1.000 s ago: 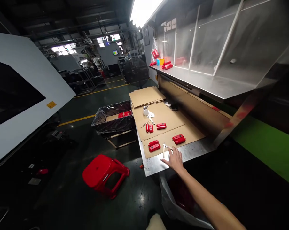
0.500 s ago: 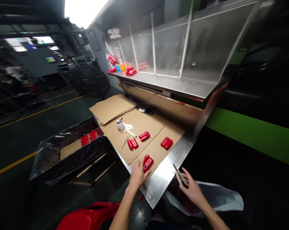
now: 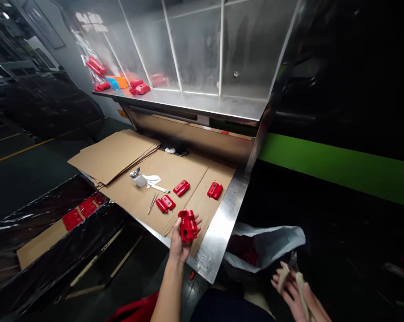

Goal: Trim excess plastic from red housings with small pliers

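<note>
Left hand [image 3: 179, 243], lower centre of the frame: grip closed around one red plastic part [image 3: 187, 226], hollow side showing, raised over the near end of the surface [image 3: 227, 214].

Right hand [image 3: 294, 297], lower right: grip holding cutters [image 3: 300, 288], beige handles spread, tip near a pale plastic bag [image 3: 279, 246] with red pieces [image 3: 245, 250] inside.

Red housings, three, centre of the frame, on cardboard: left housing [image 3: 165, 204], middle housing [image 3: 181, 188] just beside it, right housing [image 3: 214, 191] set apart.

Left of these: tweezers [image 3: 152, 203]; white bottle [image 3: 140, 180], metal top, beside a white cloth [image 3: 153, 180].

Stacked cardboard sheets [image 3: 113, 152], left of centre.

Metal shelf [image 3: 195, 103], upper part of the frame: more red parts [image 3: 140, 87], blue-and-orange container [image 3: 117, 82].

Black-lined bin [image 3: 7, 228], lower left: red pieces on cardboard.
</note>
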`<state>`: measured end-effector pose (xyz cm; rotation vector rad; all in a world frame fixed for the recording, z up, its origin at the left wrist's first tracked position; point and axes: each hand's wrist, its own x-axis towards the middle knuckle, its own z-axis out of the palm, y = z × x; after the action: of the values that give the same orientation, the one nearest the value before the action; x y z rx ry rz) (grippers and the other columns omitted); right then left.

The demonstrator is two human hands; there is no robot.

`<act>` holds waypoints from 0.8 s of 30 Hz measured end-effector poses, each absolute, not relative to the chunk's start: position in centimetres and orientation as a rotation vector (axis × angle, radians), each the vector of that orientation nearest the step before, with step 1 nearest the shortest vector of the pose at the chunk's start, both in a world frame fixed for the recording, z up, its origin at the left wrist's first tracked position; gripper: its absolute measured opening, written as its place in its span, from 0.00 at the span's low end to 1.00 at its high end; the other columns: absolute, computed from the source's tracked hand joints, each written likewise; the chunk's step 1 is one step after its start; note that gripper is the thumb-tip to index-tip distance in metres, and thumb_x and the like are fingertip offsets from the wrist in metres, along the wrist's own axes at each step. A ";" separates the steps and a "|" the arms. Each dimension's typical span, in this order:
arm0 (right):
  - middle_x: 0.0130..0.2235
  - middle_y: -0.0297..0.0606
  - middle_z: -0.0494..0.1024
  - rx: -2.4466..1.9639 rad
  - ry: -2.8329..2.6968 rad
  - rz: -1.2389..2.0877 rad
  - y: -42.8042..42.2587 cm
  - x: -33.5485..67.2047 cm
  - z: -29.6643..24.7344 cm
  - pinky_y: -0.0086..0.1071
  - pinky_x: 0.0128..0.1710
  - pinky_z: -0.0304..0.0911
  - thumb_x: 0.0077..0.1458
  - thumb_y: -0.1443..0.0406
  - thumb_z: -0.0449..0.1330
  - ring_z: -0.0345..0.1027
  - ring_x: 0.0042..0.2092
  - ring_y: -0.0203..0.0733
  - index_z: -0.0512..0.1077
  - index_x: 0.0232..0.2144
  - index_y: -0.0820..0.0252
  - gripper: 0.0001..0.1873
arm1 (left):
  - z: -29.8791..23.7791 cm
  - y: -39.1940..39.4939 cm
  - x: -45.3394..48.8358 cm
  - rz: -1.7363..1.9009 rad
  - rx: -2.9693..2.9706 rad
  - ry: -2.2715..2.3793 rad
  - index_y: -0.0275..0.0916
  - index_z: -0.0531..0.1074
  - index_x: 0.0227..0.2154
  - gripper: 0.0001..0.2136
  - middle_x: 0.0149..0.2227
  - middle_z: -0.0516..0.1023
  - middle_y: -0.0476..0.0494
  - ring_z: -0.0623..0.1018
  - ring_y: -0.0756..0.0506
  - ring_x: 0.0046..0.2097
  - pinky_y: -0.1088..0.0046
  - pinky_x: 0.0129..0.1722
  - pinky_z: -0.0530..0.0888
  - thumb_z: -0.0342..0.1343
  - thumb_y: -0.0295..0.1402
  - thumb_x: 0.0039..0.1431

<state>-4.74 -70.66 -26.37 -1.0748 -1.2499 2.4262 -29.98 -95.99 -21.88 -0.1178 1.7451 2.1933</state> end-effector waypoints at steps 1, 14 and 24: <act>0.61 0.45 0.70 -0.956 -1.296 2.426 -71.3 -5.2 -25.2 0.51 0.63 0.62 0.56 0.44 0.58 0.63 0.62 0.57 0.70 0.54 0.54 0.30 | -20.4 -95.4 -28.9 2.251 -0.103 1.597 0.33 0.50 0.65 0.38 0.58 0.69 0.24 0.73 0.31 0.58 0.49 0.56 0.70 0.37 0.56 0.61; 0.51 0.43 0.73 0.211 -2.488 0.769 -73.6 -10.1 -12.2 0.34 0.52 0.66 0.63 0.56 0.58 0.67 0.53 0.44 0.69 0.54 0.59 0.21 | -10.9 -93.4 -19.8 2.346 -0.029 0.466 0.35 0.65 0.60 0.26 0.51 0.77 0.29 0.78 0.35 0.51 0.58 0.49 0.76 0.41 0.47 0.69; 0.51 0.47 0.71 0.336 -2.557 0.356 -72.9 -10.8 -10.7 0.44 0.53 0.61 0.60 0.59 0.63 0.64 0.53 0.49 0.68 0.56 0.65 0.25 | -10.8 -93.2 -19.8 2.269 -0.007 0.501 0.31 0.70 0.56 0.25 0.51 0.78 0.29 0.77 0.35 0.54 0.68 0.43 0.77 0.43 0.46 0.69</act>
<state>-10.83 -72.87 -10.75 0.3363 -2.5572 0.3559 -19.80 -93.20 -10.82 -0.0066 0.5006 2.2688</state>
